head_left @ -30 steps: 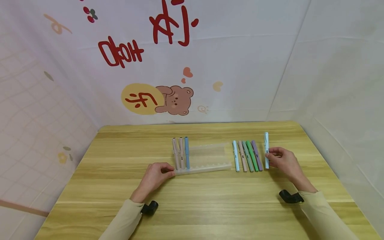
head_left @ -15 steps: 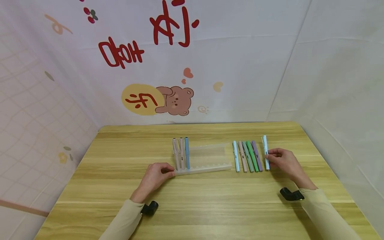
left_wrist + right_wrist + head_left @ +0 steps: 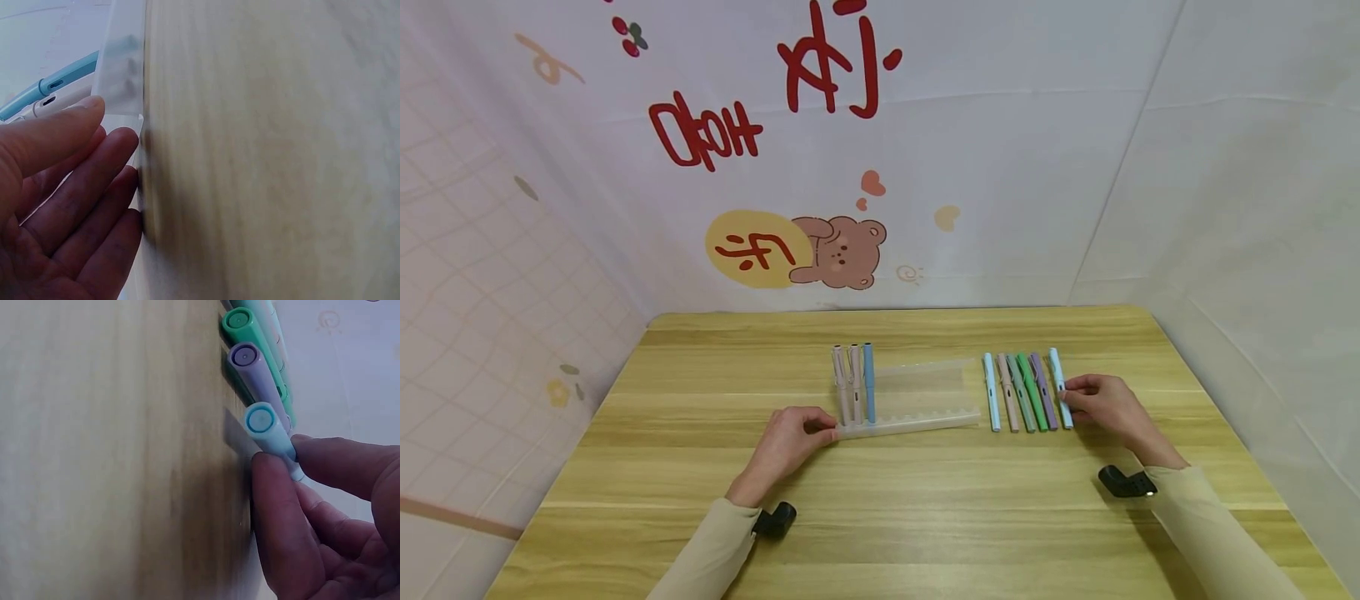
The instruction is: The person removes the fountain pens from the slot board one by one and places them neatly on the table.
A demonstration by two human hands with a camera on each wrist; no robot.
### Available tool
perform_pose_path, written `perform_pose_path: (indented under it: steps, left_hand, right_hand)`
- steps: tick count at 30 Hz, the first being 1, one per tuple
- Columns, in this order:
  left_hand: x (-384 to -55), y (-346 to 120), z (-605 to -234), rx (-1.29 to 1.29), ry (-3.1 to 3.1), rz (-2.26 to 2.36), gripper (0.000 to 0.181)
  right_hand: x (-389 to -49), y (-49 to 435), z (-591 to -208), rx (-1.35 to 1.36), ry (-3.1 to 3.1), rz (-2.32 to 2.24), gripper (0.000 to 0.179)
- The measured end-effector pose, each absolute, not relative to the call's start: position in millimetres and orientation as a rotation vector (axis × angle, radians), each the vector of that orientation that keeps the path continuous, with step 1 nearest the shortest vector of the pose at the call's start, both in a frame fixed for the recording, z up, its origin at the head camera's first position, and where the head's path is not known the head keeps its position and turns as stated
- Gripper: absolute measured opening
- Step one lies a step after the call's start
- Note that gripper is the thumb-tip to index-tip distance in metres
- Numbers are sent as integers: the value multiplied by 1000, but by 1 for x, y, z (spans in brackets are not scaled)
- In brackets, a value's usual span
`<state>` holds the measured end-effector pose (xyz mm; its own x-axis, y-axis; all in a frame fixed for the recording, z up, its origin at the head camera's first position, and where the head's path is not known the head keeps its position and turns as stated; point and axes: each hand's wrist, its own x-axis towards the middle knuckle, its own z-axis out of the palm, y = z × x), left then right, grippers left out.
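Note:
My right hand [image 3: 1105, 408] pinches a light blue pen [image 3: 1060, 387] between thumb and fingertips at the right end of a row of pens. In the right wrist view this pen's round end [image 3: 260, 419] lies close beside the purple pen [image 3: 250, 362]. At the left end of a clear plastic pen rack [image 3: 925, 419], my left hand [image 3: 790, 442] holds the corner with its thumb and fingertips. Two pale beige-grey pens [image 3: 855, 392] and a blue pen [image 3: 869, 383] lie in the rack's left slots.
Right of the rack lie another light blue pen [image 3: 992, 392], a pinkish-brown pen [image 3: 1008, 396], a grey-green pen [image 3: 1021, 398] and a green pen [image 3: 1032, 392]. A white printed cloth [image 3: 1000, 167] walls off the wooden table [image 3: 910, 517] behind and at both sides.
My right hand has lowered the light blue pen, its upper end swinging left toward the purple pen, so it now lies in line with the row. My left hand has stayed put.

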<state>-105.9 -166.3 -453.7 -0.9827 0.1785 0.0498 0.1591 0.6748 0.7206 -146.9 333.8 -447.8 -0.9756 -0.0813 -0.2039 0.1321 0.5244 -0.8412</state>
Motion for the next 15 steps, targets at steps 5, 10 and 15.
perform_pose_path:
  steps: [5,10,15]
  left_hand:
    - [-105,-166,-454,284,2847,1233,6]
    - [-104,-166,-455,285,2853,1231,6]
    - [-105,-166,-456,298,2853,1218,6]
  right_hand:
    - [-148,332,-446,31,2574,-1366,41]
    - [-150,331,-445,36,2580,-1321,42]
    - [-150,333,-445,49,2599,-1277,43]
